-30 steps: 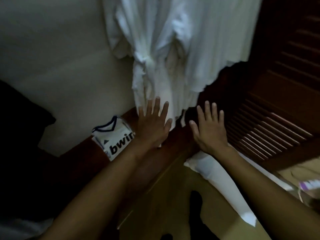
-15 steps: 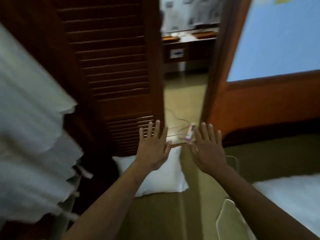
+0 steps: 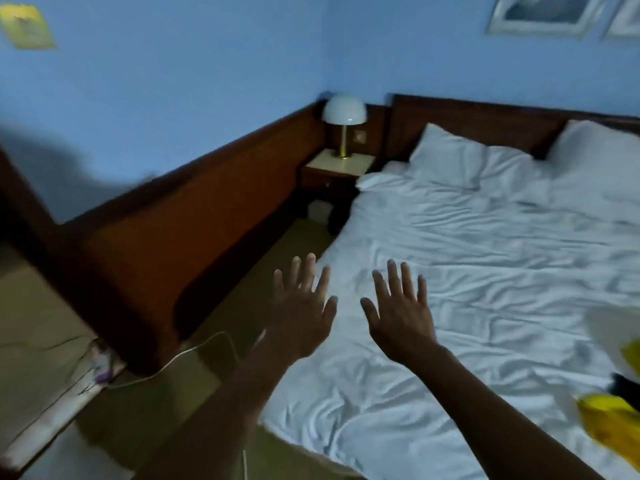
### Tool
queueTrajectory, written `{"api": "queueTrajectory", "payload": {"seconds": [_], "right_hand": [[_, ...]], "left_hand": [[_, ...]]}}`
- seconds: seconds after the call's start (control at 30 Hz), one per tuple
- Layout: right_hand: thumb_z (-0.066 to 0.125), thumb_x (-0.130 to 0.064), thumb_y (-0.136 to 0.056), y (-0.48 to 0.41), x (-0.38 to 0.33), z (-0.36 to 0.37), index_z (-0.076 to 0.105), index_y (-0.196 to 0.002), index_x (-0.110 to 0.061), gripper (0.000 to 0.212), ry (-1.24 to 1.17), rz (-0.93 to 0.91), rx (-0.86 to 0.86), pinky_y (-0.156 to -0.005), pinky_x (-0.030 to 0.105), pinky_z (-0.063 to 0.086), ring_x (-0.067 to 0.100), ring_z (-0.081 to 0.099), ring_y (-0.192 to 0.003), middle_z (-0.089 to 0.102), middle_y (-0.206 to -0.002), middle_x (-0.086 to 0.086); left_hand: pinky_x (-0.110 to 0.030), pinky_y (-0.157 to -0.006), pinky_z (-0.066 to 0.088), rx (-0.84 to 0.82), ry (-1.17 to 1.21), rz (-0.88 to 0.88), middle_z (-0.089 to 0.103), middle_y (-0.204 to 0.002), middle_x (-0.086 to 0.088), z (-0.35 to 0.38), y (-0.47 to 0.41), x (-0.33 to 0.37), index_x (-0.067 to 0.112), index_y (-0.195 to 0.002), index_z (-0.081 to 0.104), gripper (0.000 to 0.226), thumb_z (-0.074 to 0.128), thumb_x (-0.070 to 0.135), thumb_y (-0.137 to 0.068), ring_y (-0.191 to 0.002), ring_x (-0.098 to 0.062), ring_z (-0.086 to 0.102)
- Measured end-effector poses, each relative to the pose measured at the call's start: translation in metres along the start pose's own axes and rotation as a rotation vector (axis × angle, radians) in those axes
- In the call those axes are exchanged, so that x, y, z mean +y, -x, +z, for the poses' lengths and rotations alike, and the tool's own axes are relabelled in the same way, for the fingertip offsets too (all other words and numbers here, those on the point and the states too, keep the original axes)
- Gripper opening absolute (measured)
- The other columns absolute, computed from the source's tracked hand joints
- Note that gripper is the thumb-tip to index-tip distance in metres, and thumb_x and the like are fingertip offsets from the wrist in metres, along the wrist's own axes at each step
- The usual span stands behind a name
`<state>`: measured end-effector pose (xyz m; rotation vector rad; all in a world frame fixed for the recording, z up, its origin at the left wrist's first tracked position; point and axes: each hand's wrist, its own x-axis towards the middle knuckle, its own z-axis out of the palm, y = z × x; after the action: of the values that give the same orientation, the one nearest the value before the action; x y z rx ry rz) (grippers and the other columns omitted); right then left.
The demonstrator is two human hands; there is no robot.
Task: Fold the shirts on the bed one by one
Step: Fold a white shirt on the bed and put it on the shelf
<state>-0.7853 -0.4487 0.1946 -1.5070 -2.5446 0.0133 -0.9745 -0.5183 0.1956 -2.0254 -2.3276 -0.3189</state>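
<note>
Head turned from louvred door to wide bed with crumpled white sheet [image 3: 485,258]; hands now above its near left edge. Grip spread on left hand [image 3: 304,317] and right hand [image 3: 398,317]: fingers straight, holding nothing. Bright yellow cloth [image 3: 609,424] on bed at right, blurred, cut off by frame; whether shirt, cannot tell. Olive floor strip [image 3: 242,292] between bed and brown wood wall panel [image 3: 194,216] is open.

Caught only a blurred corner of yellow cloth [image 3: 609,422] at the right edge, kind untold. Glimpsed a dark thing [image 3: 626,388] just above it, cut off. Lost the top of the framed picture [image 3: 543,15]; could not read the smeared yellow patch [image 3: 26,27].
</note>
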Motion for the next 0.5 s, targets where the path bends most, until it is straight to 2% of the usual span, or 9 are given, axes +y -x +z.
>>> {"api": "queueTrajectory", "payload": {"seconds": [0.07, 0.1, 0.2, 0.27, 0.33, 0.43, 0.5], "right_hand": [[-0.005, -0.059, -0.095, -0.001, 0.059, -0.004, 0.018, -0.165, -0.016, 0.086, 0.021, 0.118, -0.003, -0.127, 0.057, -0.004, 0.033, -0.01, -0.159, -0.003, -0.173, 0.014], [-0.007, -0.06, -0.093, 0.001, 0.086, -0.005, 0.014, -0.166, -0.017, 0.087, 0.027, 0.172, -0.013, -0.127, 0.056, -0.007, 0.033, -0.013, -0.159, -0.006, -0.173, 0.013], [-0.006, -0.06, -0.092, 0.009, 0.165, -0.006, 0.015, -0.165, -0.017, 0.088, 0.024, 0.323, 0.019, -0.127, 0.055, -0.008, 0.032, -0.012, -0.159, -0.004, -0.173, 0.012], [-0.003, -0.06, -0.093, 0.016, 0.215, -0.004, 0.021, -0.165, -0.016, 0.087, 0.032, 0.421, 0.019, -0.127, 0.056, -0.006, 0.033, -0.007, -0.16, 0.002, -0.173, 0.013], [0.004, -0.059, -0.095, 0.023, 0.261, -0.001, 0.028, -0.163, -0.015, 0.084, 0.044, 0.511, 0.01, -0.127, 0.057, -0.002, 0.034, 0.0, -0.16, 0.009, -0.172, 0.014], [0.017, -0.056, -0.1, 0.033, 0.33, 0.004, 0.04, -0.158, -0.013, 0.075, 0.071, 0.633, 0.002, -0.126, 0.06, 0.012, 0.037, 0.015, -0.158, 0.023, -0.169, 0.017], [0.018, -0.056, -0.101, 0.04, 0.372, 0.006, 0.042, -0.157, -0.014, 0.074, 0.097, 0.711, 0.008, -0.126, 0.06, 0.014, 0.037, 0.017, -0.157, 0.026, -0.168, 0.017]], "left_hand": [[-0.069, -0.117, 0.03, 0.003, 0.037, 0.145, 0.033, -0.166, -0.018, 0.016, -0.039, 0.05, 0.017, -0.158, 0.044, 0.063, 0.025, 0.05, -0.108, -0.155, -0.04, 0.029], [-0.069, -0.118, 0.028, -0.013, 0.054, 0.199, 0.03, -0.168, -0.017, 0.023, -0.056, 0.075, 0.018, -0.159, 0.041, 0.064, 0.022, 0.051, -0.108, -0.156, -0.039, 0.025], [-0.061, -0.127, 0.005, -0.08, 0.073, 0.33, 0.0, -0.175, -0.01, 0.047, -0.103, 0.15, 0.025, -0.167, 0.014, 0.072, 0.003, 0.056, -0.103, -0.161, -0.031, -0.003], [-0.06, -0.127, 0.002, -0.122, 0.075, 0.424, -0.008, -0.174, -0.01, 0.064, -0.129, 0.198, 0.025, -0.167, 0.006, 0.069, 0.005, 0.054, -0.105, -0.161, -0.03, -0.009], [-0.062, -0.127, 0.006, -0.145, 0.078, 0.514, -0.003, -0.174, -0.012, 0.084, -0.153, 0.244, 0.023, -0.167, 0.011, 0.067, 0.012, 0.052, -0.107, -0.161, -0.033, -0.003], [-0.067, -0.123, 0.02, -0.17, 0.097, 0.63, 0.017, -0.172, -0.016, 0.115, -0.189, 0.314, 0.019, -0.163, 0.029, 0.068, 0.018, 0.051, -0.105, -0.159, -0.039, 0.016], [-0.068, -0.119, 0.029, -0.191, 0.118, 0.701, 0.028, -0.168, -0.019, 0.132, -0.213, 0.362, 0.016, -0.159, 0.039, 0.066, 0.024, 0.049, -0.104, -0.155, -0.041, 0.027]]}}
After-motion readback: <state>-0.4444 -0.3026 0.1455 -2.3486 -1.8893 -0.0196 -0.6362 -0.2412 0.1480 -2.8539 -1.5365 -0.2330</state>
